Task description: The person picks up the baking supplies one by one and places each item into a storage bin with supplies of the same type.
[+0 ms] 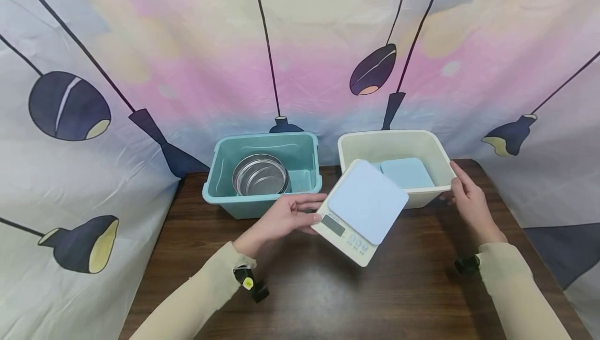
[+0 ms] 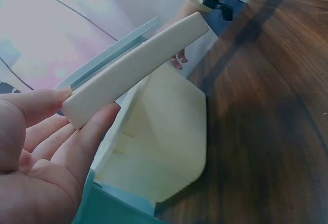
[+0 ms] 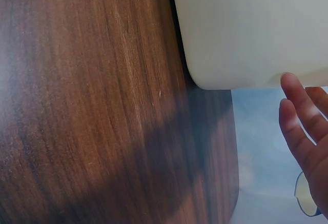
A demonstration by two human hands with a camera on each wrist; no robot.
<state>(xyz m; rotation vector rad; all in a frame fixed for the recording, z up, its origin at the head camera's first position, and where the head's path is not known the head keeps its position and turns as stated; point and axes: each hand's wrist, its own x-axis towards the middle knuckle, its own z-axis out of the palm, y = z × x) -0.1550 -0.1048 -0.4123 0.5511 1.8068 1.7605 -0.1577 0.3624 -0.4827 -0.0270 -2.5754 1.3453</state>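
Observation:
My left hand [image 1: 286, 216] pinches a cream kitchen scale [image 1: 346, 243] by its left edge, thumb above and fingers beneath. The scale is tilted in the air, partly over the front of a cream bin [image 1: 417, 197]. Its pale blue platform, small display and buttons face up. From the left wrist view, the scale [image 2: 136, 70] appears edge-on in the left hand [image 2: 48, 147]. My right hand [image 1: 471, 207] holds the cream bin's rim at the right front corner; its lower fingers [image 3: 297, 129] are at the outer wall. Inside that bin lies a flat light blue item [image 1: 408, 172], partly hidden.
Left of the cream bin stands a teal bin [image 1: 248, 205] with round metal pans [image 1: 262, 178] inside. Both bins are at the back of a dark wooden table [image 1: 300, 288], against a hanging cloth [image 1: 197, 43] printed with lamps.

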